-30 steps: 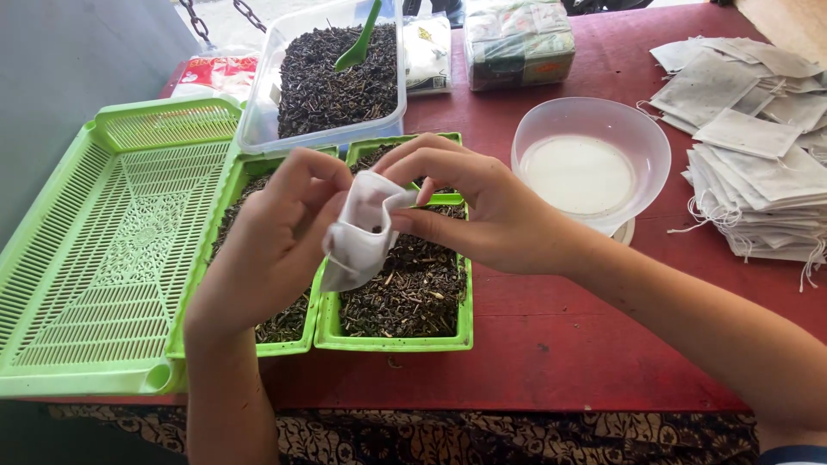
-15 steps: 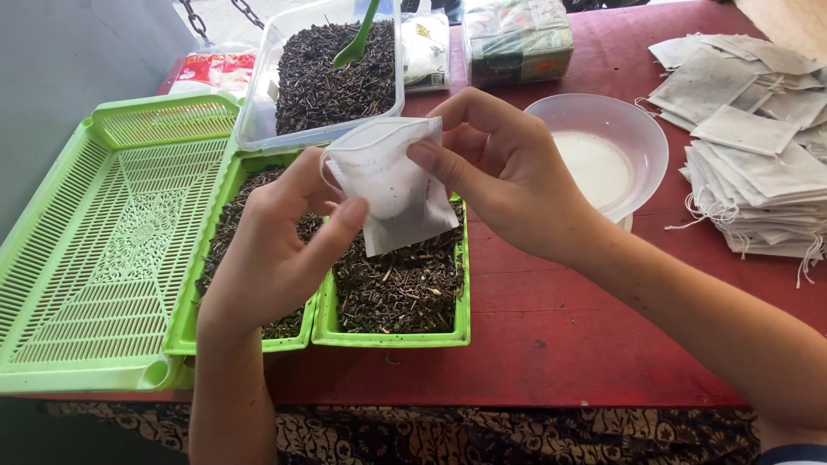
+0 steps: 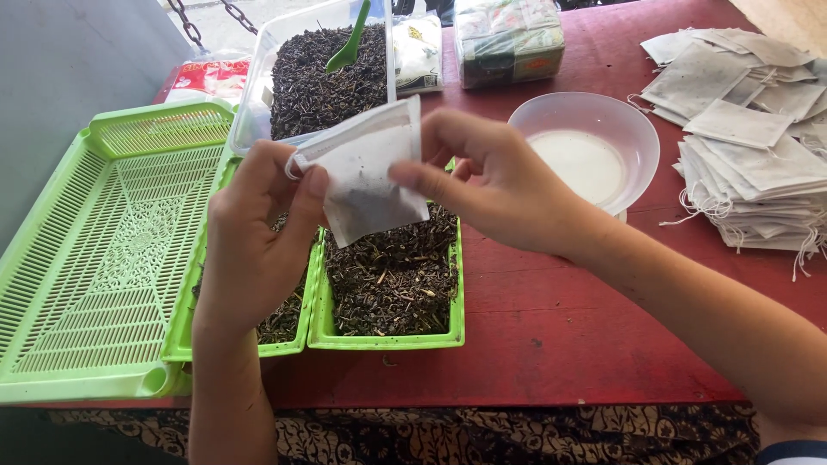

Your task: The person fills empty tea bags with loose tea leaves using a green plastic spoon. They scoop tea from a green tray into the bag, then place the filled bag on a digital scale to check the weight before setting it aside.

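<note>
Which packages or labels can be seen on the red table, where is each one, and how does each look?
Clear-wrapped block package: far table edge, behind the translucent bowl; rectangular, green, white and yellow print.
Small white printed packet: right of the clear tub of dark tea leaves; flat, upright.
Red and white plastic packet: far left, behind the green slotted tray; crumpled, partly hidden.
No signs or screens.

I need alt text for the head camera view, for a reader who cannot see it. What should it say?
Two hands, left hand and right hand, hold a white paper sachet flat above small green trays of dark dried leaves. On the red table around them are an empty green slotted tray, a clear bowl and a stack of flat sachets.
</note>
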